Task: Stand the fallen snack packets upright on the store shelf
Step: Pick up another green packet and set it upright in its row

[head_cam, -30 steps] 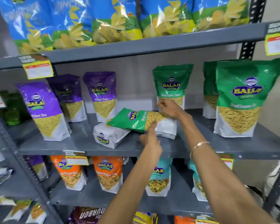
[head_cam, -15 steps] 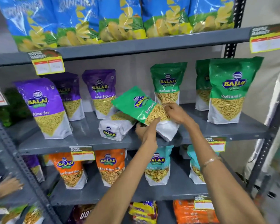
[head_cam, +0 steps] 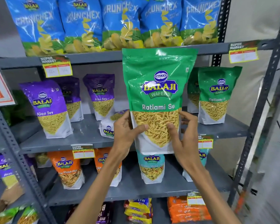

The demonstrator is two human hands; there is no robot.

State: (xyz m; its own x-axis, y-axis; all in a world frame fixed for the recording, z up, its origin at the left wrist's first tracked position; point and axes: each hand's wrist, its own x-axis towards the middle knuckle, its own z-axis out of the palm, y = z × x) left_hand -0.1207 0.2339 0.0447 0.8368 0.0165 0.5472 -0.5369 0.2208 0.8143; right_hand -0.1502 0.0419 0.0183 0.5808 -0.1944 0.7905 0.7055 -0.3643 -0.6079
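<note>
Single head view, close, facing grey shelf rack (head_cam: 87,139) front-on, angled slightly downward.

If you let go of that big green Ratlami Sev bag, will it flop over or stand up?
Probably a bit floppy: the green Ratlami Sev packet is thin, shiny plastic, held by both the left hand and right hand. Its flat bottom may let it stand, like the green packet on the shelf.

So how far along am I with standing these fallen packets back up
Partway. Both the left hand and right hand hold the green Ratlami Sev packet upright in front of the middle shelf, not yet set down. The purple packet behind your left hand lies fallen and is next.
</note>
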